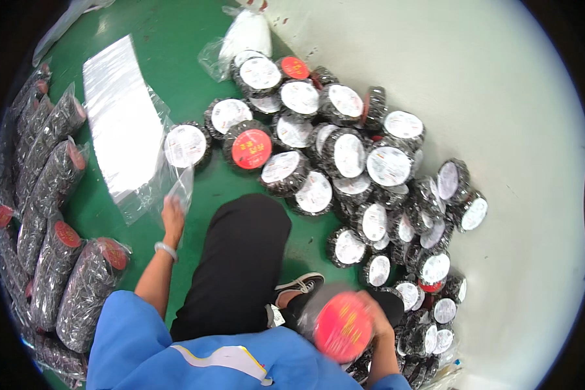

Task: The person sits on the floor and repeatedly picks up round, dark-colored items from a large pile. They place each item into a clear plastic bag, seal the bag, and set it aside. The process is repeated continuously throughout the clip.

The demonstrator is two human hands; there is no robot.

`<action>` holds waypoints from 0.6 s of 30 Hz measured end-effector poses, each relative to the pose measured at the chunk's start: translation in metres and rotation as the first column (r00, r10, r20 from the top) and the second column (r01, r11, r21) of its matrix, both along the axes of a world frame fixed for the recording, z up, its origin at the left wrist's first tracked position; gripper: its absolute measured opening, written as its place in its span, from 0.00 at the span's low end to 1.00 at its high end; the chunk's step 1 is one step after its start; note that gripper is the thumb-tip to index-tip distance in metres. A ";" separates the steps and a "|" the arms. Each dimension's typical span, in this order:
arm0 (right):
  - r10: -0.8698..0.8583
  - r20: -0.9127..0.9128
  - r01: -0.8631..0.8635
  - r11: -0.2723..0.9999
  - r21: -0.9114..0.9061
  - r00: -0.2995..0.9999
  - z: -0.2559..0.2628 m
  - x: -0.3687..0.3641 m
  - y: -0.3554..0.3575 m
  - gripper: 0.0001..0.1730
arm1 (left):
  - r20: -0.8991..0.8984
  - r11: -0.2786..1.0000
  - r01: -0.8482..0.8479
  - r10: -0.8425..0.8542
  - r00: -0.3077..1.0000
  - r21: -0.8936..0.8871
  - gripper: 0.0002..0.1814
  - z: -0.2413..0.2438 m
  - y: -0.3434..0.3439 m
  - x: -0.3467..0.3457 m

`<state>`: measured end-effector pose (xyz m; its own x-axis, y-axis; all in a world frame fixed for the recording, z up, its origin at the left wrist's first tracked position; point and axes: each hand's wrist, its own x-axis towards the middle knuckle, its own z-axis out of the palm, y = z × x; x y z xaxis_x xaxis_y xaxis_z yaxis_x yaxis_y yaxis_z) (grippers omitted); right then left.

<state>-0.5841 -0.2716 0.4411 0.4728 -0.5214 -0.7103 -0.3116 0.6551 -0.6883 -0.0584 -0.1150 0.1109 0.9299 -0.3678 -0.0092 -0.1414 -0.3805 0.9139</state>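
Observation:
Blurred by motion, my left hand (173, 215) grips the edge of a clear plastic bag (181, 187). A stack of flat clear bags (122, 117) lies on the floor just beyond it. My right hand (376, 316) holds a round, plastic-wrapped package (343, 326) close to my right leg, its red label with yellow writing facing up. This package is blurred too, and its underside is hidden. Nearest to my left hand on the floor is a similar dark round package with a white label (185, 145).
A heap of dark round packages (348, 155) with white or red labels runs along the pale wall (507, 122). Long clear bags packed with dark wrapped goods (92, 292) line the left. A white bundle in plastic (247, 36) stands at the far end of the green floor (185, 48).

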 end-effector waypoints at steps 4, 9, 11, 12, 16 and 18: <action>0.386 0.076 -0.384 0.922 -0.047 0.919 0.025 -0.006 0.023 0.55 | -0.341 0.815 0.166 -0.404 0.849 -0.555 0.09 0.151 -0.118 0.007; 0.719 -0.047 -0.715 0.679 -0.166 0.693 0.069 0.028 0.008 0.59 | -0.176 0.640 0.548 -0.721 0.670 -0.539 0.05 0.376 -0.171 -0.055; 0.602 0.032 -0.532 0.729 -0.432 0.798 0.078 0.029 0.004 0.54 | -0.149 0.581 0.647 -0.790 0.595 -0.494 0.06 0.405 -0.163 -0.095; 0.444 0.162 -0.323 0.816 -0.479 0.881 0.080 0.025 0.002 0.55 | -0.209 0.553 0.624 -0.816 0.538 -0.553 0.06 0.406 -0.157 -0.125; -0.311 0.614 0.368 0.929 0.036 0.726 0.047 0.011 0.041 0.53 | -0.273 0.374 0.818 -0.922 0.276 -0.437 0.12 0.331 -0.120 -0.245; -0.409 0.578 0.487 0.873 0.023 0.706 0.030 0.034 0.059 0.51 | -0.535 0.510 0.172 -0.828 -0.168 -0.843 0.18 0.338 -0.078 -0.281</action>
